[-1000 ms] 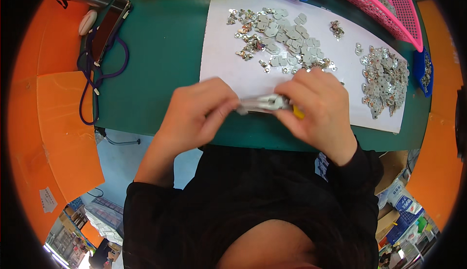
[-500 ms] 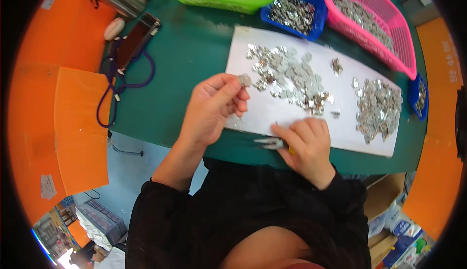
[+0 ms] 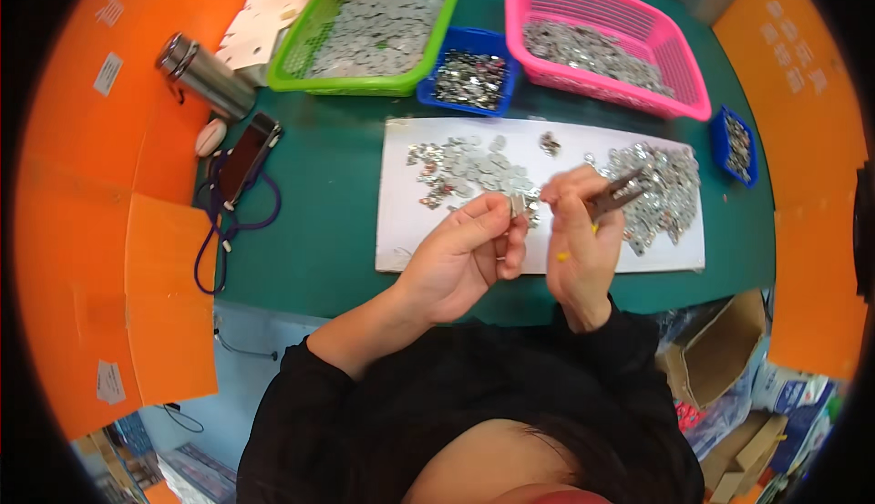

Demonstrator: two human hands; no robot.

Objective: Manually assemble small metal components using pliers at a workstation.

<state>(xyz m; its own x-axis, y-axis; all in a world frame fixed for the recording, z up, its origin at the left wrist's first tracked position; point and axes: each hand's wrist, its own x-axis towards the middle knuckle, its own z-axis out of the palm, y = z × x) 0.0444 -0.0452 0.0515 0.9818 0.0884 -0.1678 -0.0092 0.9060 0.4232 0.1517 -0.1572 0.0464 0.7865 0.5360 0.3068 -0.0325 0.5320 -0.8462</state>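
My left hand (image 3: 465, 253) pinches one small metal piece (image 3: 517, 205); right hand (image 3: 579, 240) grips one pliers (image 3: 612, 196), handles hidden in my fist.

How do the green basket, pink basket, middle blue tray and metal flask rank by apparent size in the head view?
1. green basket and pink basket: look about alike, so no ranking between them
2. metal flask and middle blue tray: too close to separate, and fisheye bending adds doubt
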